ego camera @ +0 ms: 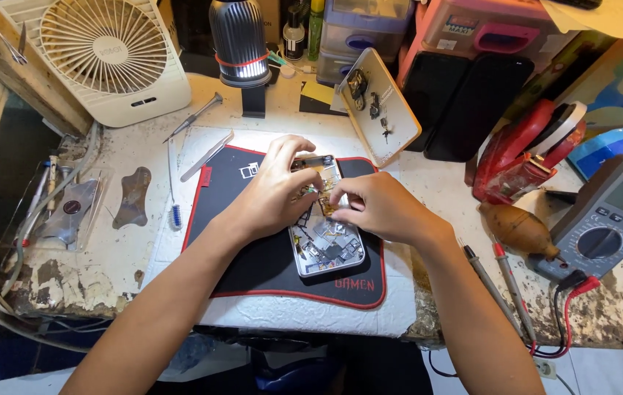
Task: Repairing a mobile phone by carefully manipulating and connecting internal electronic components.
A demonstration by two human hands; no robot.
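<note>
On the far left of the worn table [128,241] stands a white fan [110,55], with a screwdriver [194,117], tweezers [207,155] and a small brush [174,216] lying just left of the black mat [260,263]. The opened phone [326,241] lies face down on the middle of that mat, its insides bared under the lamp [240,40]. The left hand [271,194] rests on the phone's upper left edge, fingers curled together over the top end as if steadying it; the right hand [377,208] has fingertips pinched together over a small gold-coloured part inside (whether they truly grip it I cannot tell). This looks like the stage of working a small inner piece loose or into place, and any further move would want a light, steady pinch without flexing thin parts. The fingers hide the phone's upper half. To the right, probes [501,285] and a meter [611,219] lie near, the meter cut off by the frame.
</note>
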